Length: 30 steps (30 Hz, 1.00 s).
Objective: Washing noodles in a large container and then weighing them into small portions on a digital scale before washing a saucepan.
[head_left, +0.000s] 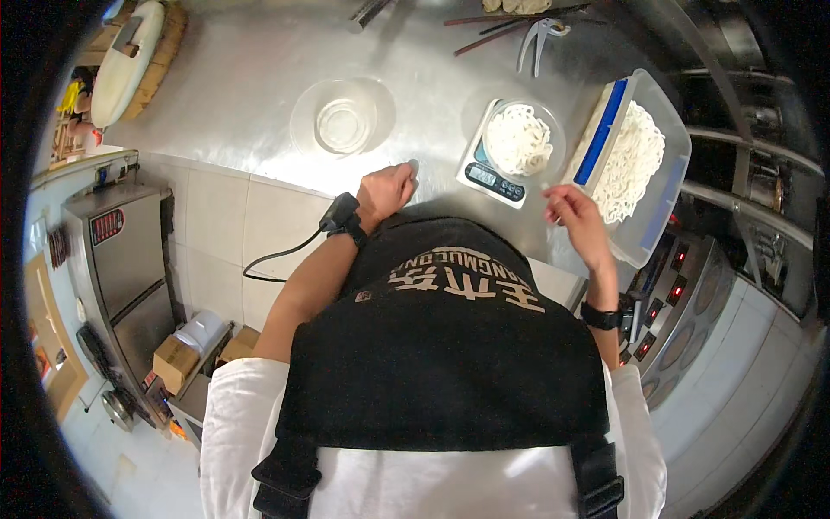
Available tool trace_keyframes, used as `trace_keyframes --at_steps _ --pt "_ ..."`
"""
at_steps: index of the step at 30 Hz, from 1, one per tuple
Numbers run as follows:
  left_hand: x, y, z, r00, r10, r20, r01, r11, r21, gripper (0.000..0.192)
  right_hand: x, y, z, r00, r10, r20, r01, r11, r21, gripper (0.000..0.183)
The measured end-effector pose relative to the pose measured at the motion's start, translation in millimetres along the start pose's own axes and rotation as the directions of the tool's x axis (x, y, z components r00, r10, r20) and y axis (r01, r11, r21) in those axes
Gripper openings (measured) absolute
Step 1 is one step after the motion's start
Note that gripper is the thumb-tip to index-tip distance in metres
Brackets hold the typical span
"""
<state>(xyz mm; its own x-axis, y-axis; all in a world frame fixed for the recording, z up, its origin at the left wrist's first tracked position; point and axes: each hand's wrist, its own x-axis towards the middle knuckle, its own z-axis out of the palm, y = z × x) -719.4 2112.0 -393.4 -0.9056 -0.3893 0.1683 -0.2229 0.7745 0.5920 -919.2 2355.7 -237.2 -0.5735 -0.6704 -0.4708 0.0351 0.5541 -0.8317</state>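
White noodles [519, 139] fill a clear round bowl on a digital kitchen scale [493, 183], whose display is lit. My right hand [574, 211] is just right of the scale, fingers bent, with no object visible in it. Beside it, a translucent plastic tub [674, 162] holds a larger heap of noodles [632, 168]; a blue-edged lid or panel [600, 133] lies along its left side. My left hand [388, 188] is closed in a loose fist near the steel counter's front edge, nothing visible in it. A clear bowl [342, 123] stands farther back, left of the scale.
At the back of the steel counter [259, 78] are chopsticks [493, 23], metal tongs or pliers [538, 45] and a pale lump [515, 5]. A white oval object [126, 65] lies at the far left. Shelving with metal rails and a cooking unit with red displays [677, 292] flank the right.
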Motion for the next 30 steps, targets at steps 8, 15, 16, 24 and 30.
trace_keyframes --at_steps 8,15,16,24,30 --pt "-18 -5 -14 0.886 -0.398 0.240 0.465 0.754 -0.465 0.014 -14 62 40 0.976 0.189 0.112 -0.201 0.973 0.112 0.014" --pt "-27 -20 -105 0.781 -0.348 -0.519 0.300 0.937 -0.178 0.010 -12 82 42 0.963 0.258 -0.079 -0.241 0.955 0.173 0.023" --pt "-17 -20 -117 0.749 -0.309 -0.587 0.331 0.941 -0.073 0.016 -9 81 43 0.961 0.249 -0.123 -0.218 0.951 0.219 0.025" --pt "-8 -88 -105 0.612 -0.727 -0.311 0.647 0.687 -0.331 0.032 30 64 47 0.964 0.209 -0.163 -0.104 0.864 0.492 0.033" --pt "-17 -75 -123 0.554 -0.788 -0.270 0.681 0.615 -0.398 0.021 64 63 44 0.958 0.151 -0.243 -0.027 0.894 0.448 0.022"
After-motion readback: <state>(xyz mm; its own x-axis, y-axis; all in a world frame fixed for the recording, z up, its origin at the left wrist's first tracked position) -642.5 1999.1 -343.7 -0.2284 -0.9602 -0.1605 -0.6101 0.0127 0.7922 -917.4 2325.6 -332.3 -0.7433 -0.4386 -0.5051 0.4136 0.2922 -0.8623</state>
